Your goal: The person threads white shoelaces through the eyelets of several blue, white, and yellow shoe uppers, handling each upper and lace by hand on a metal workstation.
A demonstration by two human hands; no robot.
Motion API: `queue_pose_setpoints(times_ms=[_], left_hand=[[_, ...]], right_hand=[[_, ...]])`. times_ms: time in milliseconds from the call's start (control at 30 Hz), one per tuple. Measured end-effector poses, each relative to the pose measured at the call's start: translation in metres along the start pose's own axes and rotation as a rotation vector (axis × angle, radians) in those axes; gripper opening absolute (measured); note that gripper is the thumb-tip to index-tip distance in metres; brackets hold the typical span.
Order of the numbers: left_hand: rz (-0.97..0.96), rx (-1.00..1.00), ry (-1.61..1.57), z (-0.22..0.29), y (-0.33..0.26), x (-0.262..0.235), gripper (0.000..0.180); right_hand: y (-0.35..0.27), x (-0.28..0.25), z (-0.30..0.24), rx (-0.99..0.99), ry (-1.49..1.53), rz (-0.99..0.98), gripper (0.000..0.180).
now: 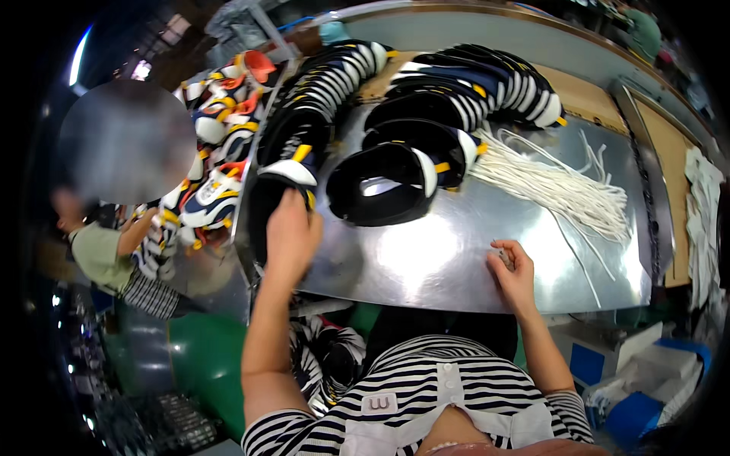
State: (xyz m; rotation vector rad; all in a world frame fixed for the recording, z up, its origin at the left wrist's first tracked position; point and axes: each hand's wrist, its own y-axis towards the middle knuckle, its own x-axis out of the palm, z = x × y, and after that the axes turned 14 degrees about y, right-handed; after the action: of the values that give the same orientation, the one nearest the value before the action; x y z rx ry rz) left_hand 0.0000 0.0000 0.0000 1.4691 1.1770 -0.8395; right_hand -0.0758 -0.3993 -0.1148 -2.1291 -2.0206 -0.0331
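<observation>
My left hand (291,232) grips the heel end of a black and white shoe upper (285,178) at the left edge of the shiny metal table (426,258). It is the nearest of a long curved row of nested black, white and yellow shoe uppers (334,83). A second row of uppers (456,91) curves across the middle, ending in an open black upper (380,186). My right hand (513,275) rests on the table near its front edge, fingers pinched on the end of a white lace (503,254). A bundle of white laces (563,190) lies to its upper right.
Another person sits at the left beside a heap of colourful shoe uppers (217,144). Wooden boards (585,95) lie behind the metal table. White sheets (703,220) hang at the right edge. Blue and white boxes (623,380) stand below at the right.
</observation>
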Motion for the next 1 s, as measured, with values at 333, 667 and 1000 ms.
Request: queue_pose_setpoints(times_ms=[333,667,1000], left_hand=[[0.055,0.01,0.068,-0.014,0.121,0.146,0.05],[0.013,0.141,-0.619,0.135,0.031,0.035,0.049],[-0.074,-0.181,-1.618,0.136,-0.02,-0.05,0.032]], right_hand=[[0.098,-0.025,-0.048,-0.368,-0.59,0.186,0.015],[0.197,-0.015,-0.06,-0.434,-0.94,0.114,0.017],[-0.025,-0.1,-0.238,-0.531,0.449,-0.148,0.027]])
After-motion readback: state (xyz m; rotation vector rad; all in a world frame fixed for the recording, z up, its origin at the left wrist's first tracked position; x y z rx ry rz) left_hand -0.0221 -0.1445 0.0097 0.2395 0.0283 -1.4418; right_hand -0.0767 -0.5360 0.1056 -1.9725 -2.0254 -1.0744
